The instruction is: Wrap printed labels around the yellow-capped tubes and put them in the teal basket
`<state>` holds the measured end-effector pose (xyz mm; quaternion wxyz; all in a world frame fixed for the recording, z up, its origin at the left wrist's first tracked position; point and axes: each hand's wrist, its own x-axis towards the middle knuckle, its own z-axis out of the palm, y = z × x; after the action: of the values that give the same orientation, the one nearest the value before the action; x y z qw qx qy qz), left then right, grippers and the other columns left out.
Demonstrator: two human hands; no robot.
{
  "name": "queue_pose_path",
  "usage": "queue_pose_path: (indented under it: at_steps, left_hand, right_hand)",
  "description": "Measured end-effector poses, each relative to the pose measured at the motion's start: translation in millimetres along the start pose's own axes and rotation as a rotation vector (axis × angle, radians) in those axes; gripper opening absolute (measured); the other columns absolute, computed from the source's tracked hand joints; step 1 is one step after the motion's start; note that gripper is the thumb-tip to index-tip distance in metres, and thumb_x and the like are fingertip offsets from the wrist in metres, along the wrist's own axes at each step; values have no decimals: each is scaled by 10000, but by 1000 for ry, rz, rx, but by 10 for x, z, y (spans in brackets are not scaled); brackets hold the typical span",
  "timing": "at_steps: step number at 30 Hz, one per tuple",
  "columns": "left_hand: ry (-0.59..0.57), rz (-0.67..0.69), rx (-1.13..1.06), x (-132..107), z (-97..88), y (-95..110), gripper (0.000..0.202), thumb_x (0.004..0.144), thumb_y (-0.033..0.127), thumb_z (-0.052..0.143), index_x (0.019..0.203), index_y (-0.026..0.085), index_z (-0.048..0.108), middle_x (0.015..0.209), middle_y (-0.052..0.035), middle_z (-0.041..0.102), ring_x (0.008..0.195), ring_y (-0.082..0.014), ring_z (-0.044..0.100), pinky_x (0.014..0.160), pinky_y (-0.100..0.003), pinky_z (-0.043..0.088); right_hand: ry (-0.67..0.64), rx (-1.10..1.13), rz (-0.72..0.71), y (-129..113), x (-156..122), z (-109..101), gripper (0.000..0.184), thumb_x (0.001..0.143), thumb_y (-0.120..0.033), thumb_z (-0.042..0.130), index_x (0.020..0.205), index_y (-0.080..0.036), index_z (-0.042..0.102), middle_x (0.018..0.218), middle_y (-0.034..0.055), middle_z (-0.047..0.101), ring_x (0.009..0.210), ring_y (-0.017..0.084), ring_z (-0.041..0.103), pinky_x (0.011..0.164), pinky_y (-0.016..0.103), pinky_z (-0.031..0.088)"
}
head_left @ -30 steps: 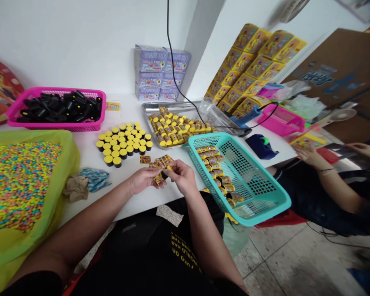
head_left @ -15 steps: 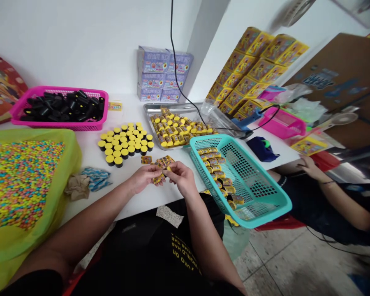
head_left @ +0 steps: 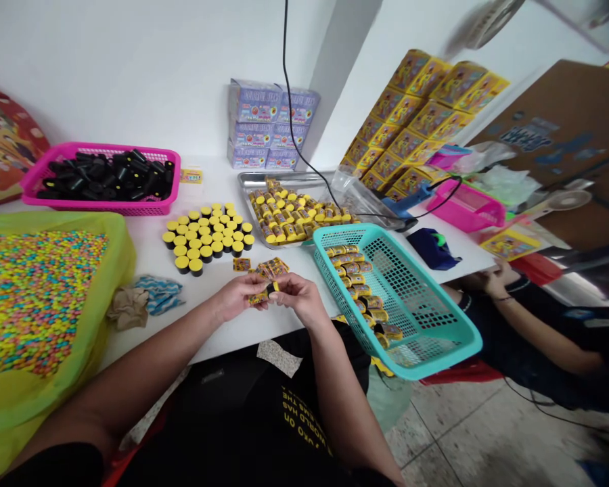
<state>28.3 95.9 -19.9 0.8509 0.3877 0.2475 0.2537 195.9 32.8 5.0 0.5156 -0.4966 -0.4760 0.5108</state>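
Observation:
My left hand (head_left: 237, 297) pinches a small yellow printed label (head_left: 256, 297) over the front of the white table. Against that label, a small black canister (head_left: 272, 289) with a yellow end is gripped in the fingers of my right hand (head_left: 300, 297). How far the label reaches round the canister is partly hidden by my fingers. Several more printed labels (head_left: 274, 266) lie just beyond my hands, with a single label (head_left: 241, 264) apart to their left. Behind them, yellow-lidded black canisters (head_left: 206, 237) stand upright in a group.
A teal basket (head_left: 416, 284) on the right holds a row of labelled canisters. More fill a metal tray (head_left: 243, 182) at the back. At left are a pink basket (head_left: 101, 208) of black canisters and a yellow-lined bin (head_left: 124, 237) of candies. Another person's arm (head_left: 543, 325) is at right.
The canister in my right hand has turned and come against the label, showing its black side. The other person's hands have come together at the right.

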Motion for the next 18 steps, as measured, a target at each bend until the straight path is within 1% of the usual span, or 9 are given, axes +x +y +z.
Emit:
queue_pose_path:
  at_steps: [2,5,7,9,11,13,15,18]
  left_hand:
    - [18,-14,5,2,7,-3,385,625,366,850,826,130,622,688,-66,684,584,-184,656,574,-287,474]
    - [56,-32,42,6,12,5,401,628,406,842,821,132,620,699,-80,696,572,-184,657,544,-273,461]
    - [92,-20,61,10,2,20,395,635,425,835,790,131,621,691,-84,698,552,-176,646,520,-263,445]
    - [122,-2,46,16,-18,35,387,618,408,848,779,126,638,656,-68,683,532,-171,635,520,-268,445]
    - [132,-5,5,24,-40,42,377,592,360,869,794,116,665,644,-60,675,534,-171,636,546,-284,461]
    - [125,-25,-33,31,-56,37,373,571,290,884,831,107,688,692,-69,693,574,-171,650,582,-293,473]
    - [112,-42,-51,34,-61,22,371,557,235,890,844,109,692,749,-74,707,619,-171,662,609,-297,478]
    - [108,-35,-45,30,-55,1,360,546,200,893,815,120,667,754,-55,701,628,-161,659,607,-294,475]
  right_hand:
    - [8,-9,-9,23,-3,-8,411,534,-412,886,792,-199,647,656,-12,676,563,142,612,554,282,477]
    - [70,0,-30,63,1,1,421,541,-397,886,823,-201,642,679,-13,678,576,146,620,586,294,495]
    - [88,11,-39,89,6,12,429,549,-402,883,843,-202,643,698,-3,687,588,153,621,598,303,499]
    - [86,4,-64,107,7,15,431,553,-402,886,857,-205,652,747,13,700,625,162,626,621,311,502]
    - [87,-61,-106,109,2,7,425,562,-404,884,876,-210,674,750,9,686,609,151,594,595,298,480]
    - [90,-187,-151,94,-9,-4,400,579,-409,877,883,-214,703,665,-17,632,535,123,513,523,270,420]
    - [68,-303,-180,70,-23,-5,371,599,-411,866,884,-219,727,595,-37,574,493,110,450,489,260,375]
    - [41,-386,-200,46,-40,12,341,629,-413,846,897,-230,743,600,-35,568,498,110,443,501,264,382]
